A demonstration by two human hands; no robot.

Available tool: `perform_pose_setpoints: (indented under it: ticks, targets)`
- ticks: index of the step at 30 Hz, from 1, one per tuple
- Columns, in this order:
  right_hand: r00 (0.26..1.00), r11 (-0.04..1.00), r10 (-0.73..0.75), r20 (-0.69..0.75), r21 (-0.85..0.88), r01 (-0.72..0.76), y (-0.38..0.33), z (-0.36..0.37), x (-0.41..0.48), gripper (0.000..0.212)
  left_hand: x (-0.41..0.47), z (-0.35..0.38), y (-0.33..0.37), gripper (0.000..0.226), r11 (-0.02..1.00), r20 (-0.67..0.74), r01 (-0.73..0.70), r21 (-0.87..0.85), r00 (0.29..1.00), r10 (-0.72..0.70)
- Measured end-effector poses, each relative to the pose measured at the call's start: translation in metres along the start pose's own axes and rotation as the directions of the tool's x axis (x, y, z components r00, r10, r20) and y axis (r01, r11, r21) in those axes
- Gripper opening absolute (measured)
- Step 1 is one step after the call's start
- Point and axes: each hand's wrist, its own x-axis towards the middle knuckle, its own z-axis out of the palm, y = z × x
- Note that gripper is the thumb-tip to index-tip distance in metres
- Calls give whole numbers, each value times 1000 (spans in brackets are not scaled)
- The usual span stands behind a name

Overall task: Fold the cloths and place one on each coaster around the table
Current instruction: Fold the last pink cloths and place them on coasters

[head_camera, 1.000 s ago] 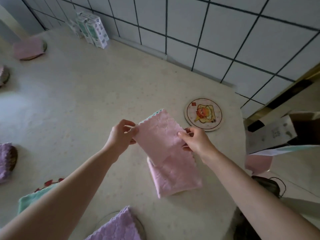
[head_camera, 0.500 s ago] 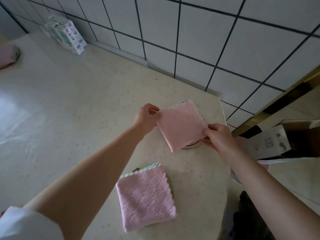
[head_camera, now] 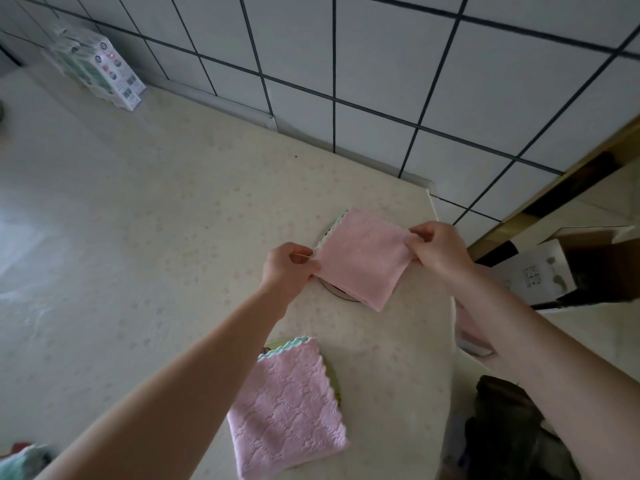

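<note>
A folded pink cloth with a green scalloped edge is held over a round coaster near the table's far right corner; only slivers of the coaster's rim show beneath it. My left hand pinches the cloth's left corner and my right hand pinches its right corner. Nearer to me, a second folded pink cloth lies on another coaster, which peeks out at the cloth's right edge.
The pale table meets a tiled wall at the back. Boxed cartons stand at the far left by the wall. A cardboard box and dark objects sit beyond the table's right edge. A green cloth shows bottom left.
Both hands carried the folded pink cloth to the right and lowered it over the far coaster, covering its picture. The view swung right with them.
</note>
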Motion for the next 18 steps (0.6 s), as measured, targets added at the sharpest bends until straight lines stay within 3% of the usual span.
perform_pose_setpoints:
  ticks: [7, 14, 18]
  targets:
    - [998, 995, -22, 53, -95, 27, -6, -1, 13, 22, -12, 3, -8, 15, 996, -54, 40, -83, 998, -44]
    - [997, 999, -41, 67, 17, 40, -6, 0, 15, 11, -21, 1, -9, 14, 997, -94, -44, -57, 995, 38]
    - [998, 1000, -30, 55, 1, 30, -4, 4, 18, 6, -21, -1, -11, 15, 999, -108, -10, -48, 994, 5]
